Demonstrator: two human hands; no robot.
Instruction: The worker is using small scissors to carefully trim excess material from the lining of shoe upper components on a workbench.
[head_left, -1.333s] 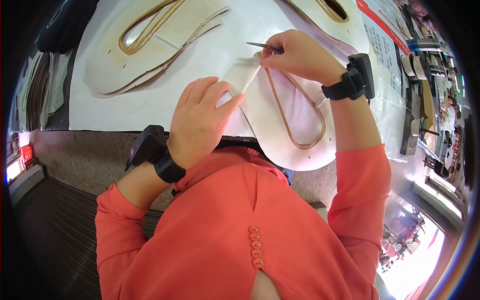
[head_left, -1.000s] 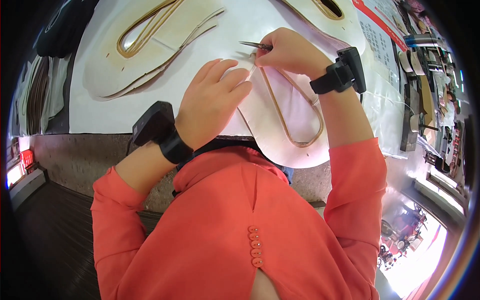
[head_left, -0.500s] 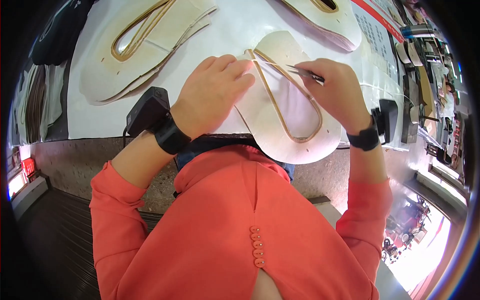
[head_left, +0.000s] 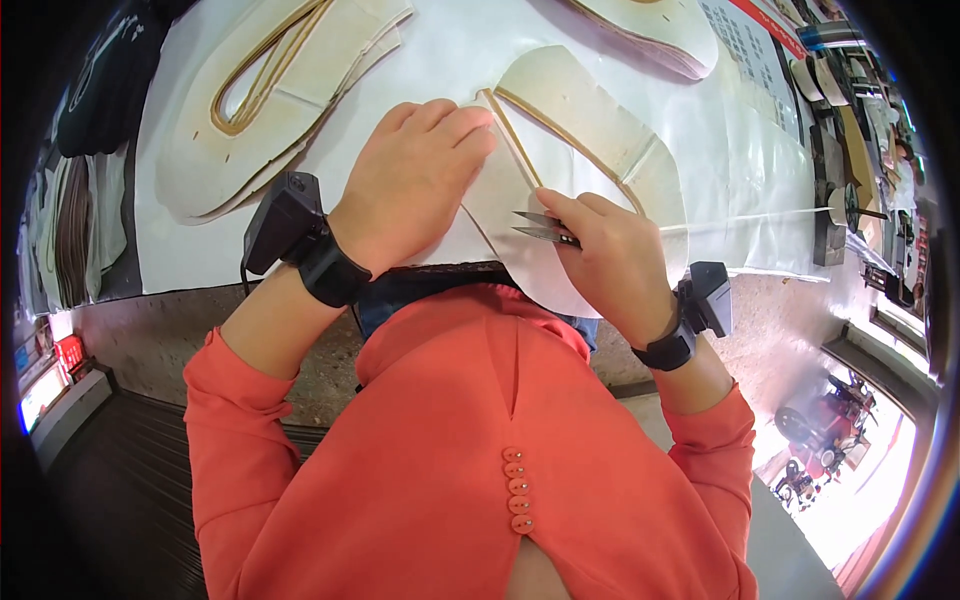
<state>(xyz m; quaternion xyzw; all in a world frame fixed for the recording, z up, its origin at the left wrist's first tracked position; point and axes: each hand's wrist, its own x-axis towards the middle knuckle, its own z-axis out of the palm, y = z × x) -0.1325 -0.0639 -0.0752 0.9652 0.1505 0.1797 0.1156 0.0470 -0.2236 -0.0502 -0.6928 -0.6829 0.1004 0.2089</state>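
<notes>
1. While the left hand (head_left: 415,180) presses flat, fingers spread, on a cream sole-shaped piece (head_left: 580,160), that piece lies on the white surface (head_left: 460,50) at its near edge.
2. Right hand (head_left: 610,260), fingers closed, grips small metal snips (head_left: 540,228) over the piece.
3. Two more cream pieces: stacked one (head_left: 250,110) left, another (head_left: 650,30) beyond.
4. Each wrist carries one black device.

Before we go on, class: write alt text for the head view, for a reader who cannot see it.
A person in an orange top presses the left hand flat on a cream shoe-shaped piece while the right hand holds small metal snips over it. More cream pieces lie on the white table.
</notes>
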